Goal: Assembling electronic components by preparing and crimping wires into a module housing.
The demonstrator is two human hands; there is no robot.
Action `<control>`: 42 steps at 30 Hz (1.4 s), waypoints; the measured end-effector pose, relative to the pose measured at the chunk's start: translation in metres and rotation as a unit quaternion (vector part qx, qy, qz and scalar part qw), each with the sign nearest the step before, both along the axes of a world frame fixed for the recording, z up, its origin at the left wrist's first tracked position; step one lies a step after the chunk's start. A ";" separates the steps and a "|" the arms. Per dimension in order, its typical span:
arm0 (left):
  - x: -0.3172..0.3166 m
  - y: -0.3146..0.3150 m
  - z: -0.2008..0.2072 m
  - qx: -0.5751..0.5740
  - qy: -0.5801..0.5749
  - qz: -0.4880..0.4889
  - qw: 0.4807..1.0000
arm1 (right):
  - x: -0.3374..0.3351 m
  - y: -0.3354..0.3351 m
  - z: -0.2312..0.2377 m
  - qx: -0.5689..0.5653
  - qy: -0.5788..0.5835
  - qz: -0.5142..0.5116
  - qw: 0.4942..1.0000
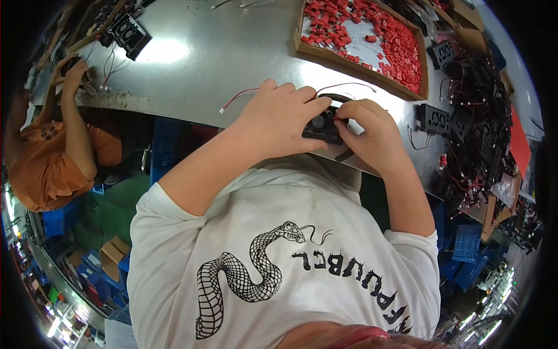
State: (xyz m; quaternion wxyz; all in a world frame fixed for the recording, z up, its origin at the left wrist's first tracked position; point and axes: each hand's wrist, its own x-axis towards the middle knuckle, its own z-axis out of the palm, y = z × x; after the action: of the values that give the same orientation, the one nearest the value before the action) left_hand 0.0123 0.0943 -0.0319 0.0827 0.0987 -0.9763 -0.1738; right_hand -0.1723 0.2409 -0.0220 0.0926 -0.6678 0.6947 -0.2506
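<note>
At the front edge of the metal table, my left hand (282,121) is closed on a black plastic housing (323,127) with round forms on its face, thumb on the near side and fingers over the far side. My right hand (375,131) pinches at the housing's right side, where a bit of a small red part (336,118) shows at the fingertips. Most of that part is hidden by the fingers. One thin red wire (237,96) with a white plug comes out left of my left hand; another wire (349,85) arcs behind the housing.
Beyond my hands lies a shallow cardboard tray (360,71) of small red parts (401,49). Black wired housings (474,122) are heaped along the right, one (435,118) nearer me. Another housing (130,36) lies far left. A co-worker in orange (64,157) handles something dark there.
</note>
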 end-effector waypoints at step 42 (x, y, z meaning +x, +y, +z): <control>-0.020 0.006 0.002 0.044 0.001 -0.035 0.998 | -0.031 -0.019 0.034 -0.139 -0.617 0.303 0.713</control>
State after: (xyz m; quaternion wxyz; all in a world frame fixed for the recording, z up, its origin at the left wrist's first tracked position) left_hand -0.0078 0.1006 -0.0297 0.0732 0.0682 -0.9705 -0.2194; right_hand -0.2032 0.2217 0.0121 0.4778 -0.5449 0.2012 -0.6591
